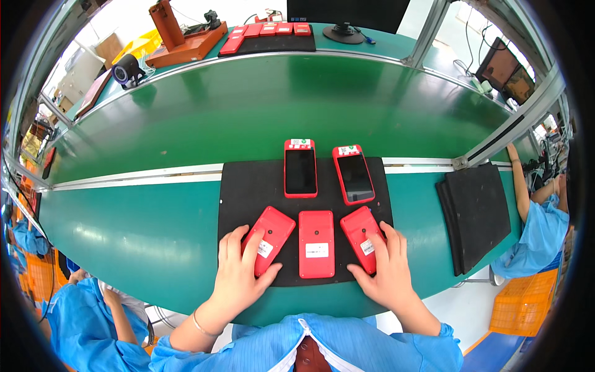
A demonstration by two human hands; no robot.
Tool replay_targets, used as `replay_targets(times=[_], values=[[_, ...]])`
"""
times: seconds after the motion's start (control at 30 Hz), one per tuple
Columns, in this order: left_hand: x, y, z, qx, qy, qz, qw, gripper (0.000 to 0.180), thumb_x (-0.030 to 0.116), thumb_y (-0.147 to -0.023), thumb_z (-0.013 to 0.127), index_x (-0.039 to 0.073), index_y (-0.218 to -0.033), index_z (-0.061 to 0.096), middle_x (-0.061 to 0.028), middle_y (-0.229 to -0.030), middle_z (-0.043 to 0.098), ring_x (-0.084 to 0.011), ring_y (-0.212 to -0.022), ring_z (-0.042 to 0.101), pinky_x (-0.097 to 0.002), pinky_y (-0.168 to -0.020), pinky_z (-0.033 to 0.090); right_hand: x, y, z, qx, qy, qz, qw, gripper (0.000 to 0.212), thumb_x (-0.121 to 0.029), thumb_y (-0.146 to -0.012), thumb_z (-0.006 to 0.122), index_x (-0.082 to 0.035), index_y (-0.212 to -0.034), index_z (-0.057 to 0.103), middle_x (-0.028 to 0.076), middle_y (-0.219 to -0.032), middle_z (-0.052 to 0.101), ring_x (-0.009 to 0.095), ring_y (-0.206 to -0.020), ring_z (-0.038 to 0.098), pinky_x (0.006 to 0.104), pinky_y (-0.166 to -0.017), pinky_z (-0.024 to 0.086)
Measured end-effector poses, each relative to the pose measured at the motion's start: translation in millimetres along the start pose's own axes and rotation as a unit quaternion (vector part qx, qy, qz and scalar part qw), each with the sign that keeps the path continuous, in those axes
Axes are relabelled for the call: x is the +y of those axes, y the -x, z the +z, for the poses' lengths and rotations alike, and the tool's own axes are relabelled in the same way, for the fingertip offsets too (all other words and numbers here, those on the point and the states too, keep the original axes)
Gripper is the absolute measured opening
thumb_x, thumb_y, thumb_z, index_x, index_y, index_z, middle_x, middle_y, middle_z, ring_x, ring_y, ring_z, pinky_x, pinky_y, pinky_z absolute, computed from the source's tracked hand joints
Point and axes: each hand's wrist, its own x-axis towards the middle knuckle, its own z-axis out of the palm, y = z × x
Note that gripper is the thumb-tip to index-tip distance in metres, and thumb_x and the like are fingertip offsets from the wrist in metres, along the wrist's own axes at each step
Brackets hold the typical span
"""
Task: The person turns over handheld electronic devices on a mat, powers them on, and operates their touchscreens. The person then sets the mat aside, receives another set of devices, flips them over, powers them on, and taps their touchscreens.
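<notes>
Red handheld devices, five in all, flat on a black mat on the green tabletop. Front row, backs up: left device and right device slanted with top ends inward, middle device straight between. White label on each back, printing too small to read. Rear row, screens up: rear left device nearly straight, rear right device slanted, each with white stickers and a green spot at the top end, print likewise too small.

Hands half spread, fingers slightly curled. Left hand over the outer side of the left device, thumb near its lower inner corner. Right hand over the outer side of the right device, thumb near its lower end. Firm grip or light contact: cannot tell.

Narrow strips of mat between front devices; near mat edge just below. Broad tabletop stretches on both sides, with a folded black sheet to the right. White rail along the tabletop's far edge.
</notes>
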Motion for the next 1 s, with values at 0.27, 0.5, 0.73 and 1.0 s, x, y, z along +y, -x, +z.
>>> replay_targets(times=[0.27, 0.5, 0.73, 1.0], values=[[-12, -24, -12, -0.048, 0.581, -0.150, 0.798, 0.064, 0.025, -0.089, 0.055, 0.000, -0.144, 0.034, -0.0137, -0.139, 0.044, -0.0222, -0.124, 0.047, -0.0360, -0.099, 0.041, 23, -13, -8, 0.037, -0.658, 0.248, 0.710, 0.053, -0.018, -0.088, 0.059, -0.001, -0.136, 0.042, 0.020, -0.127, 0.053, 0.030, -0.114, 0.054, 0.0390, -0.097, 0.045], [-4, -37, 0, -0.060, 0.774, -0.166, 0.608, 0.058, 0.038, -0.095, 0.048, 0.001, -0.139, 0.041, -0.0163, -0.131, 0.053, -0.0229, -0.116, 0.054, -0.0387, -0.094, 0.048, 8, -30, 0, 0.001, -0.862, 0.279, 0.423, 0.060, -0.045, -0.099, 0.037, 0.002, -0.135, 0.044, 0.030, -0.121, 0.055, 0.038, -0.104, 0.059, 0.0462, -0.090, 0.050], [-7, -35, 9, -0.048, 0.814, -0.154, 0.558, 0.056, 0.039, -0.096, 0.044, 0.000, -0.136, 0.045, -0.0178, -0.129, 0.055, -0.0244, -0.114, 0.055, -0.0396, -0.092, 0.048, -3, -39, 9, -0.086, -0.897, 0.256, 0.349, 0.060, -0.049, -0.100, 0.032, 0.001, -0.130, 0.047, 0.022, -0.114, 0.059, 0.032, -0.101, 0.060, 0.0422, -0.088, 0.049], [-6, -33, 15, -0.012, 0.821, -0.183, 0.540, 0.056, 0.043, -0.093, 0.048, 0.001, -0.130, 0.052, -0.0207, -0.123, 0.059, -0.0268, -0.107, 0.059, -0.0402, -0.083, 0.049, 12, -46, 3, 0.001, -0.858, 0.224, 0.462, 0.065, -0.055, -0.097, 0.037, 0.001, -0.128, 0.049, 0.020, -0.108, 0.058, 0.026, -0.092, 0.058, 0.0377, -0.080, 0.050]])
